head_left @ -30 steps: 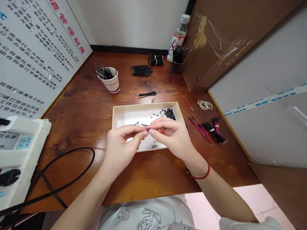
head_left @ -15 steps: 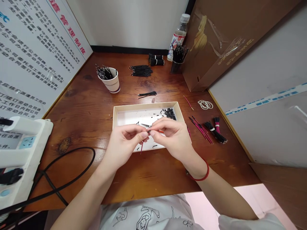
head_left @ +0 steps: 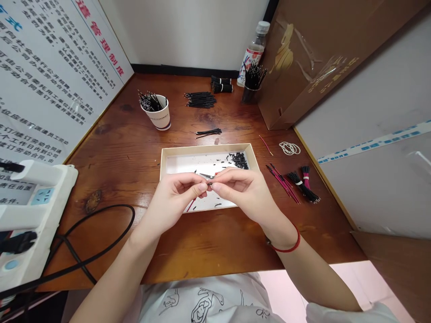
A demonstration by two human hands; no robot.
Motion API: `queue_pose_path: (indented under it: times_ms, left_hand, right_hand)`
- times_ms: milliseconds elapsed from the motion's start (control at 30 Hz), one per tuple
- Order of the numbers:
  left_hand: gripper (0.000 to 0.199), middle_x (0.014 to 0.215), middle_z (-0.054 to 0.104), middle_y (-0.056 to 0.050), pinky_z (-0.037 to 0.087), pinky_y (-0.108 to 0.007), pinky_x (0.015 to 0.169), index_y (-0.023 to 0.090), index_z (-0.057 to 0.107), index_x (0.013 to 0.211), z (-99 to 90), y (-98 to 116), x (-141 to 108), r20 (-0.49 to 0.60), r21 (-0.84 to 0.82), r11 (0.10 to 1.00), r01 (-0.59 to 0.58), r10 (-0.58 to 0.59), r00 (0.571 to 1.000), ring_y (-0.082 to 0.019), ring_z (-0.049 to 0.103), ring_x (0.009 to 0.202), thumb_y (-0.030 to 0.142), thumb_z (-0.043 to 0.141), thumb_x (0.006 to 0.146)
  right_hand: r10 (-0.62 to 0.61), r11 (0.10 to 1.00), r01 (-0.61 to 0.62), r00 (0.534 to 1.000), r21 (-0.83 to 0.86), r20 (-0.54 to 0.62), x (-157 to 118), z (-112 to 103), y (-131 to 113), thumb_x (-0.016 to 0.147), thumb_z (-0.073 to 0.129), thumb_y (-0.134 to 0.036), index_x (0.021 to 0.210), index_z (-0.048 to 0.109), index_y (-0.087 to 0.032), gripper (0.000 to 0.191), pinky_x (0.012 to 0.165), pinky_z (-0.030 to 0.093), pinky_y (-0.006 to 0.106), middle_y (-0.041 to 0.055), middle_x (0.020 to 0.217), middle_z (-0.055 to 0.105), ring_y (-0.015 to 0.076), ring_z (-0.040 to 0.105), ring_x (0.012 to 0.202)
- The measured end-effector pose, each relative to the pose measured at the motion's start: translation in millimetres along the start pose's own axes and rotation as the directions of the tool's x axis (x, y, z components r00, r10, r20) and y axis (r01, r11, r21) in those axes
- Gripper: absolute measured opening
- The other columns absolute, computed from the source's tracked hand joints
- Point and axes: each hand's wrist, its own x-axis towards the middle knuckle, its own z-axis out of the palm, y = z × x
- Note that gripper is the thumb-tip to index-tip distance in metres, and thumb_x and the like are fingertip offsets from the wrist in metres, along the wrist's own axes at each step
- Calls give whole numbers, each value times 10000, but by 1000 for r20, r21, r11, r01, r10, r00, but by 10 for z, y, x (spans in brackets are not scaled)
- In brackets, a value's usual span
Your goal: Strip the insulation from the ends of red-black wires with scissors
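Note:
My left hand (head_left: 177, 195) and my right hand (head_left: 244, 193) meet over a shallow cream box (head_left: 163, 163), thumbs and forefingers pinched together. Between the fingertips shows the small dark end of a magenta wire (head_left: 191, 205), whose thin tail hangs below my left fingers. My right fingers close on that dark end from the other side; exactly how they grip it is partly hidden. Behind the fingertips, in the box, lies a pointed metal tool (head_left: 206, 176) with an orange-red part, mostly covered by my right hand. Black scraps (head_left: 239, 160) are heaped in the box's far right corner.
Right of the box lie loose magenta wires (head_left: 283, 184), tied wire bundles (head_left: 303, 185) and pale rubber bands (head_left: 289, 148). Behind it are black wires (head_left: 200, 100), a paper cup (head_left: 160, 117) and a bottle (head_left: 257, 47). A power strip (head_left: 50, 211) and black cable (head_left: 114, 206) sit left.
The magenta wire's tail has swung from nearly upright to a slant toward the lower left. Both hands stay pinched together at almost the same place; the view has shifted slightly.

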Motion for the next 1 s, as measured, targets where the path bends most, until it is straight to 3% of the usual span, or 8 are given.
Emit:
queue_pose_path:
  times_ms: [300,433,600,767,1000]
  left_hand:
    - [150,629,692,33,466,-148,542,194,724,681,37,18,-17,-66,172,980,-98,111,992,-86,619,612,166,669,817]
    - [134,625,700,44,449,-146,501,207,733,685,67,21,-30,-142,190,975,-119,148,979,-80,615,582,157,682,799]
    - [114,673,723,44,461,-173,507,222,744,720,122,-19,-85,-251,309,932,-187,270,930,-87,617,582,150,698,795]
    - [108,715,734,30,505,-214,627,208,727,735,155,-79,-118,-240,463,836,-294,438,866,-106,640,655,144,693,814]
    - [121,708,731,27,506,-229,626,212,732,725,161,-40,-124,-234,433,871,-232,358,904,-115,631,643,156,679,818]
  right_hand:
    - [-9,1000,9,1000,-10,-21,-2,6,24,774,724,-145,755,768,-212,82,579,488,271,19,754,715,127,613,684]
    - [-79,997,77,995,-28,-66,-26,50,55,799,706,-125,817,782,-246,144,600,490,268,5,776,727,123,622,712]
    - [-156,987,151,981,-52,-113,-52,103,70,813,691,-96,873,782,-270,205,664,527,266,-4,823,736,118,649,766]
    - [-147,989,142,981,-44,-130,-47,106,53,798,693,-90,842,779,-262,196,640,529,257,-8,802,739,116,650,749]
    - [-129,992,126,982,-33,-138,-43,103,37,762,705,-101,762,772,-260,172,619,527,281,-3,754,742,137,656,708]
